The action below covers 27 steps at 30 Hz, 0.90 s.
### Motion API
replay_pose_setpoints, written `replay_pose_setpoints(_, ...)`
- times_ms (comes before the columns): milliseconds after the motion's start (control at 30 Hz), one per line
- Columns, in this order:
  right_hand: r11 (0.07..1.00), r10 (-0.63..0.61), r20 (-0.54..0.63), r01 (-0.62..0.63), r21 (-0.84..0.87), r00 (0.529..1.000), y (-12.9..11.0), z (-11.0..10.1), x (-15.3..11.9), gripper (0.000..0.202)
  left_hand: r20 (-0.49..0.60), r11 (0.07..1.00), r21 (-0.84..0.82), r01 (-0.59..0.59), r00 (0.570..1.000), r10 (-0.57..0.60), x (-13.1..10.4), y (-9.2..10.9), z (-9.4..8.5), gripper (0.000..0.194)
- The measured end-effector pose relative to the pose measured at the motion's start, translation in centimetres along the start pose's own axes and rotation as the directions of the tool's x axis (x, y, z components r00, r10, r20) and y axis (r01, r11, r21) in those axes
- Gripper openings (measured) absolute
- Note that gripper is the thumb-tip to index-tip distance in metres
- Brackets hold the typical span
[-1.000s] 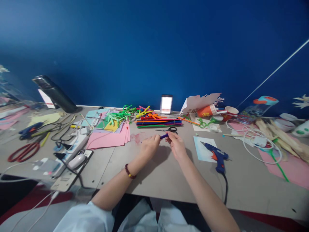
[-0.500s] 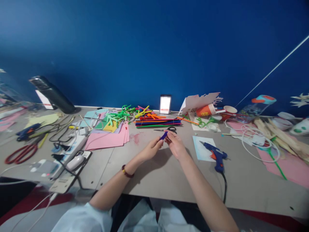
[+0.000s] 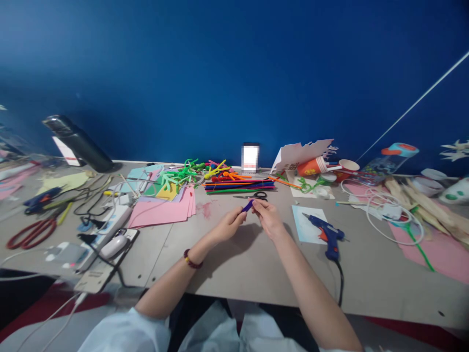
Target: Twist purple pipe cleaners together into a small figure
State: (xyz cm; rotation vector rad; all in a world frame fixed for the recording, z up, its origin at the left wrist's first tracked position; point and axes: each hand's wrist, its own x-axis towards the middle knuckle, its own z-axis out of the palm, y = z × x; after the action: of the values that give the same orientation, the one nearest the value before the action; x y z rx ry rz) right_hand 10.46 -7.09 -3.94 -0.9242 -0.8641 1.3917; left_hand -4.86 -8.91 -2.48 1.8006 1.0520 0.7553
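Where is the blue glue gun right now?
The blue glue gun lies on the table to the right of the person's right hand, partly on a pale sheet of paper, its black cord trailing toward the table's near edge.

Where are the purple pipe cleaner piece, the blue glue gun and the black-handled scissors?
purple pipe cleaner piece [image 3: 248, 206], head view, exposed middle between the fingertips.
blue glue gun [image 3: 327, 235], head view, body.
black-handled scissors [image 3: 259, 195], head view, handle loops.

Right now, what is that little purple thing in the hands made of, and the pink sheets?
The purple piece, pinched between the left hand and right hand, looks like a fuzzy pipe cleaner, probably wire under soft fibre; it matches the straight colored stems behind. The pink sheets look like matte paper or thin card: flat, stacked, sharp-edged.
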Motion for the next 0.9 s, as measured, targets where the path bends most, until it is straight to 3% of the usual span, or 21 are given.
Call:
replay_pose_setpoints(167, 0.997, -0.061, -0.026, 0.060, -0.049, 0.998, 0.34, -0.19, 0.11, 0.025, -0.012, 0.997, 0.075, -0.001, 1.000, 0.002, 0.02, -0.15, -0.17, 0.033)
replay_pose_setpoints(567, 0.985, -0.171, -0.110, 0.168, -0.036, 0.979, 0.62, 0.30, -0.18, 0.018, -0.021, 0.999, 0.028, -0.028, 0.999, 0.028, 0.14, -0.29, 0.09, 0.029)
replay_pose_setpoints(733, 0.993, -0.105, -0.101, 0.110, 0.051, 0.989, 0.46, 0.34, 0.02, 0.024, -0.058, 0.995, 0.094, -0.034, 0.998, 0.039, -0.04, -0.34, 0.18, 0.031)
replay_pose_setpoints(900, 0.991, -0.031, -0.097, 0.043, 0.125, 0.995, 0.18, 0.35, 0.06, 0.027, -0.124, 0.955, 0.297, -0.009, 0.991, 0.048, -0.13, -0.71, 0.33, 0.031)
